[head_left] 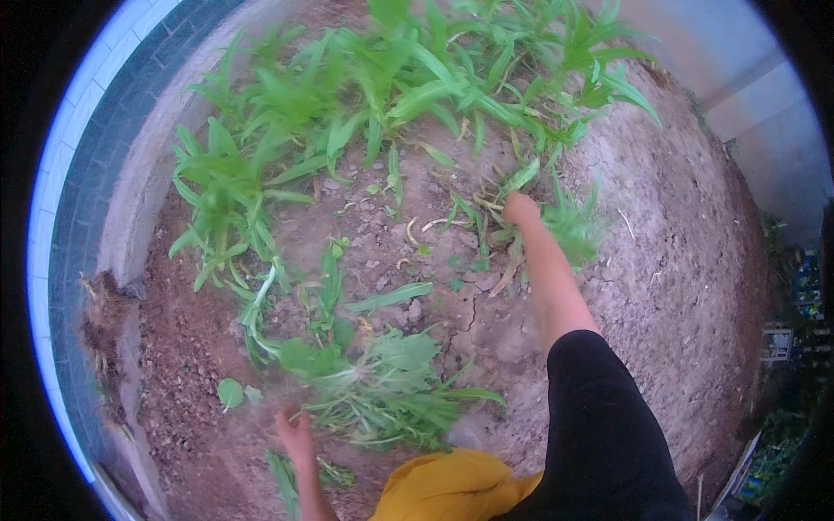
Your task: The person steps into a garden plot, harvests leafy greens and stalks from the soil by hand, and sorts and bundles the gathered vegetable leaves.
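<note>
My right hand (521, 210) reaches out to the bed and is closed around the base of a leafy green plant (521, 177). A leaf sticks out above the fist, and blurred foliage (572, 228) spreads on its right side. Closer to me, my left hand (294, 426) is low beside a heap of uprooted greens (378, 391), near its stems. Motion blur hides whether those fingers hold anything. Pale roots and stems show on top of the heap. Several loose leaves and plants, among them a long leaf (391, 297), lie on the soil between my hands.
Dense standing plants (404, 84) fill the far side of the bed. Cracked dry soil (664, 260) extends to the right. A concrete curb (146, 156) borders the left, with a clump of roots and soil (107, 319) on it. A wall (769, 130) rises at far right.
</note>
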`<state>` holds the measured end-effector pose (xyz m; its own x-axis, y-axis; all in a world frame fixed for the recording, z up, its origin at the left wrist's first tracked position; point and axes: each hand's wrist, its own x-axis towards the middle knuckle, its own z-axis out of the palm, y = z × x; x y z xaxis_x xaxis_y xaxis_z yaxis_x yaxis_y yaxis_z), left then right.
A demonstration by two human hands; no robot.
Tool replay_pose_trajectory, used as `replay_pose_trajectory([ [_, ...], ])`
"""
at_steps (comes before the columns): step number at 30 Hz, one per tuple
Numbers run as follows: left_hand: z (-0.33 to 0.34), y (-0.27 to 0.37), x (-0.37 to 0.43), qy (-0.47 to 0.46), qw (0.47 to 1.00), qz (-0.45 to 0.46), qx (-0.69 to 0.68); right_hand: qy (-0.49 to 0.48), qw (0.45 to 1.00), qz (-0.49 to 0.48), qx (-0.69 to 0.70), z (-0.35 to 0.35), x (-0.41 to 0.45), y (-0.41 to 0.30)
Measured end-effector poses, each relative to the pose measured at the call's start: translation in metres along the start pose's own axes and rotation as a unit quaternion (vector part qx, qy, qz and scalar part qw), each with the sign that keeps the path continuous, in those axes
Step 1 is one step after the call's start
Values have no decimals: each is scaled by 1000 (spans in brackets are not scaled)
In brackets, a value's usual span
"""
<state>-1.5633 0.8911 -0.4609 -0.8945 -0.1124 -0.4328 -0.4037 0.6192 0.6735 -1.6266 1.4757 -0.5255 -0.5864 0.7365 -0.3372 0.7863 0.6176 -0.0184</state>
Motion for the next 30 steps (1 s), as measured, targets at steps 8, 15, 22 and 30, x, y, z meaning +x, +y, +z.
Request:
replay_pose_trajectory([
  [8, 2, -14, -2, 11, 998, 38, -39, -11, 968, 66, 241, 14, -9, -37],
  [15, 19, -25, -14, -26, 994, -64, -82, -130, 881, 117, 439, 46, 22, -8],
  [22, 78, 9, -10, -83, 992, 14, -98, 8, 923, 98, 371, 40, 35, 28],
  [30, 31, 25, -24, -26, 990, 38, -132, -365, 747, 158, 533, 65, -242, -104],
])
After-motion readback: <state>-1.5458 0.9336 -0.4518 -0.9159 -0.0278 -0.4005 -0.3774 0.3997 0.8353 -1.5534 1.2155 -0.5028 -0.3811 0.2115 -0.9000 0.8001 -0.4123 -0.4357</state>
